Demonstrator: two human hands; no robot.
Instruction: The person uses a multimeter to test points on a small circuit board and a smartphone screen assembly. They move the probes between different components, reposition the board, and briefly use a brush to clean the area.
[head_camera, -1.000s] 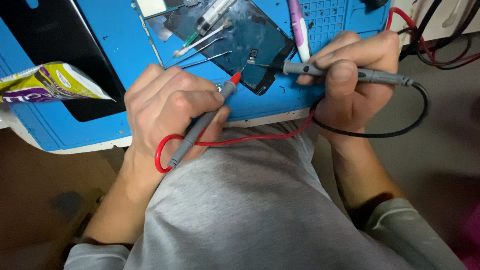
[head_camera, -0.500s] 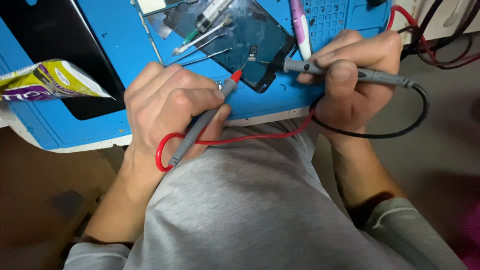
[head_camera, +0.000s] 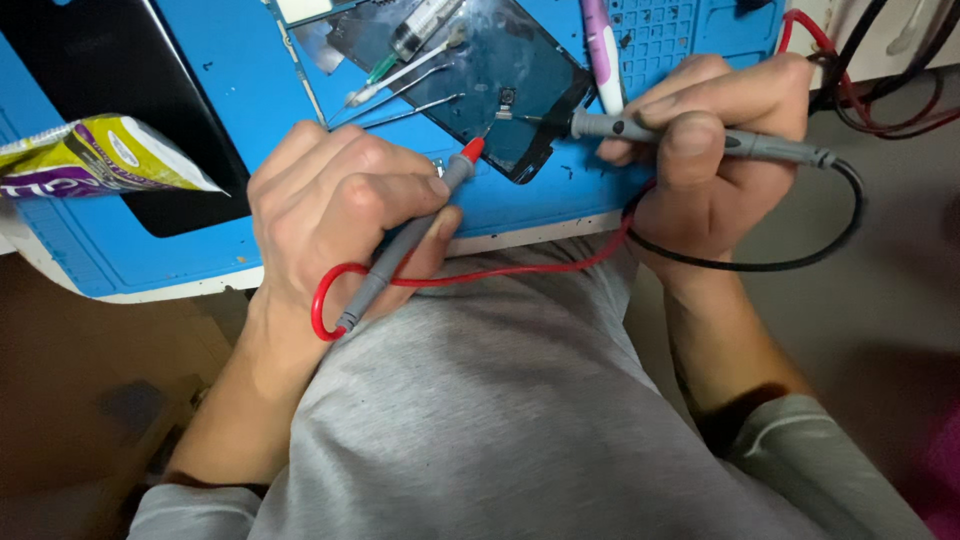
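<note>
My left hand (head_camera: 335, 205) grips a grey test probe with a red tip (head_camera: 425, 215); its point rests at the near edge of an opened dark phone (head_camera: 500, 85) lying on a blue work mat (head_camera: 230, 75). A red lead (head_camera: 470, 275) loops from that probe across my lap. My right hand (head_camera: 715, 140) holds a second grey probe (head_camera: 690, 135), with a black lead (head_camera: 800, 255), level and pointing left; its metal tip touches a small part on the phone's near end.
Tweezers and a syringe (head_camera: 410, 50) lie on the phone. A pink pen-like tool (head_camera: 603, 50) lies on the mat. A crumpled yellow and purple packet (head_camera: 95, 155) and a black panel (head_camera: 110, 80) sit at left. Red and black cables (head_camera: 880, 80) tangle at right.
Both hands and probes stay on the phone; the probe tips shift only slightly between frames.
</note>
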